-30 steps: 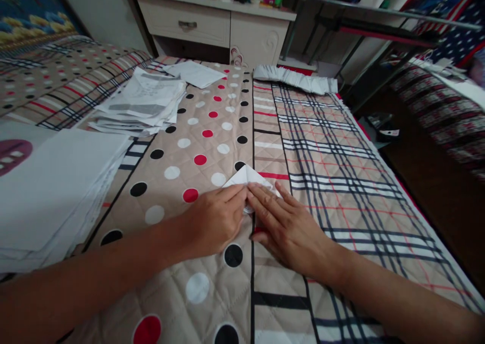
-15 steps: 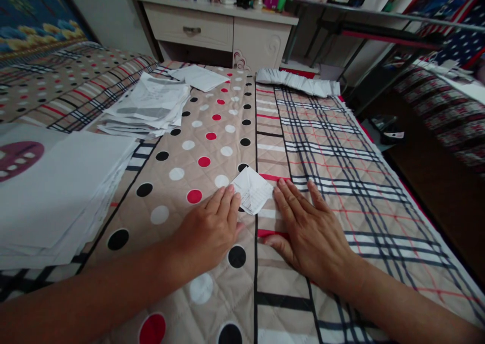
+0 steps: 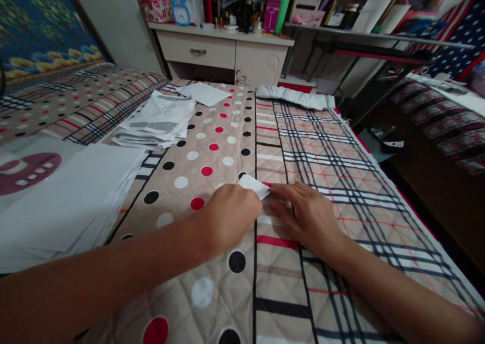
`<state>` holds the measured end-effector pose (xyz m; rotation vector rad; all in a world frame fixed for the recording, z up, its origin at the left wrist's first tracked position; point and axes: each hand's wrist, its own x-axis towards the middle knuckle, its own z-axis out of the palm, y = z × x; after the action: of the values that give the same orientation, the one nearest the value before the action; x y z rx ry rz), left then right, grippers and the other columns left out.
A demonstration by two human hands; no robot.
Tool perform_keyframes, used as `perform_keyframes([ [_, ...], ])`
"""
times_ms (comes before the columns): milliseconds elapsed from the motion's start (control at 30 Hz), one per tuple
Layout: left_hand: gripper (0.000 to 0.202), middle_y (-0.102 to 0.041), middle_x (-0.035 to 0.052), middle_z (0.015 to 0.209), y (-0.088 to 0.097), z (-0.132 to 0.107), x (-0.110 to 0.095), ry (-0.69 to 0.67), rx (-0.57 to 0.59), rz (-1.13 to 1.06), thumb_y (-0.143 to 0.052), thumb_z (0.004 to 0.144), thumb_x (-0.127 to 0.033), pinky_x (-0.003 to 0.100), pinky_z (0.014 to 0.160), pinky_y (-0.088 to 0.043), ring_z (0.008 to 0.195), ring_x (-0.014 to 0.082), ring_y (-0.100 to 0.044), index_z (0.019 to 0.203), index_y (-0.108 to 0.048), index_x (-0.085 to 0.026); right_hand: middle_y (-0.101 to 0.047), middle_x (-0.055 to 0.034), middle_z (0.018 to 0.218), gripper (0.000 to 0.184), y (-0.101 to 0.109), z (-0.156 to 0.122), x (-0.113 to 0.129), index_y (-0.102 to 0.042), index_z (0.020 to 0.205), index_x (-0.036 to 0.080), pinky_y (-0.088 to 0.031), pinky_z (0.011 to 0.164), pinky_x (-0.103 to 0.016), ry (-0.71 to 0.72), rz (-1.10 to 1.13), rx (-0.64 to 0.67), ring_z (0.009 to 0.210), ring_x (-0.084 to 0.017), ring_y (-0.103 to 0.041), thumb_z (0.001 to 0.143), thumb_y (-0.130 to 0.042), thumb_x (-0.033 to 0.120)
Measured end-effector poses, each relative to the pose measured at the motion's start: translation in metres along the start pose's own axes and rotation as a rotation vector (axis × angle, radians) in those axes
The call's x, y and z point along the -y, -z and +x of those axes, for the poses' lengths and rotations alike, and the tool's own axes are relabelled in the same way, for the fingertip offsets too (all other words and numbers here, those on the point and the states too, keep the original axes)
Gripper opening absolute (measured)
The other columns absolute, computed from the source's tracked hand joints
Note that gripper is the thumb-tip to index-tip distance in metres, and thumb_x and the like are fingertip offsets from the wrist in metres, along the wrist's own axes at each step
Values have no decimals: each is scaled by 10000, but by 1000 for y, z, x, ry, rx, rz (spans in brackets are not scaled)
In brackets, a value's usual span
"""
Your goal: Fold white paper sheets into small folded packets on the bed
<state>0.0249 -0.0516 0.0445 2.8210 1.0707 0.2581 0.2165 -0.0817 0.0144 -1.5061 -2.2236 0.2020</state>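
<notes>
A small folded piece of white paper (image 3: 253, 183) lies on the quilted bedspread (image 3: 280, 288), its near part covered by my left hand. My left hand (image 3: 235, 213) is curled closed over the paper's near left side, with its fingertips hidden from view. At the paper's right corner, the thumb and forefinger of my right hand (image 3: 308, 217) come together on it. My right hand's other fingers are bent and rest near the spread.
On the left lie a large stack of white sheets (image 3: 94, 182) and a smaller paper pile (image 3: 155, 116). Behind them is a loose folded sheet (image 3: 206, 94). A pleated white strip (image 3: 295, 96) lies at the bed's far edge, before a white cabinet (image 3: 197, 48).
My left hand has moved right and curled over the paper. My right hand has gone from lying flat beside it to pinching its right corner. The view has tilted up slightly.
</notes>
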Motion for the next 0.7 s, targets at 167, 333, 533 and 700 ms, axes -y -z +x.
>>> perform_keyframes([
  [167,293,-674,52,618,22,12,20,374,-224,-629,-523,874,-296,278,591,-529,665,208,-686,661,-657,-145,-591,-138,1313,555,-6,1,2,-363,1356,239,-527,903,-395,-357,999,-173,1089,-220,-648,884,-605,400],
  [333,316,-722,75,711,-3,16,1,572,-207,-1443,-582,854,-413,295,649,-585,672,193,-717,771,-649,-116,-682,-95,1144,417,-13,20,27,-578,1151,204,-566,720,-310,-569,1388,-171,870,-191,-691,843,-629,481],
  [533,355,-745,87,821,-1,0,8,563,177,-1392,-621,816,-472,217,565,-521,610,130,-687,837,-681,-123,-658,6,664,303,-11,39,3,-664,801,152,-443,456,-196,-659,1285,29,482,-80,-536,716,-748,431],
  [700,365,-654,25,537,28,-9,49,311,757,-783,-674,748,-483,200,428,-392,441,122,-571,577,-650,-162,-585,20,568,164,9,64,-22,-676,684,159,-346,443,-205,-264,601,545,476,-89,-478,758,-687,305],
])
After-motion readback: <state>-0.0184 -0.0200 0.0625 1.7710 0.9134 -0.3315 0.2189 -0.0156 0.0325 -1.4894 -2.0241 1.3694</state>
